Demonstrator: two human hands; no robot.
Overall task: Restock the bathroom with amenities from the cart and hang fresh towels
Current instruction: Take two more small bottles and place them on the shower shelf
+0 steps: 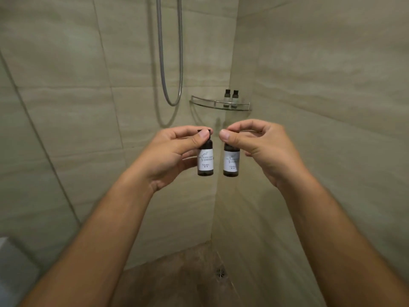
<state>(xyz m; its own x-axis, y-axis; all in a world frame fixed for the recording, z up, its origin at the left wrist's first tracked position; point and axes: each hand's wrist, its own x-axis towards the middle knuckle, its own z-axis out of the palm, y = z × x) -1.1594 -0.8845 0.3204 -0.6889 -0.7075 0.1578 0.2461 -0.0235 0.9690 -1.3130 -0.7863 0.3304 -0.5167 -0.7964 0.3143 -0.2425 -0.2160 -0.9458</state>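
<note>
both forearms reach out; my left hand [174, 151] pinches one small dark bottle [205, 159] by its cap, my right hand [261, 147] the other bottle [231, 161], below the corner shelf [205, 101]. they look light and probably slick, so gripping the caps seems safest.

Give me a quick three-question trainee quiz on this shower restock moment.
1. True or false: the corner shelf already holds two small bottles.
2. What does the left hand grip? A) towel B) dark bottle C) shower hose
3. By which part does the right hand pinch its bottle?

Key: 1 true; 2 B; 3 the cap.
</note>
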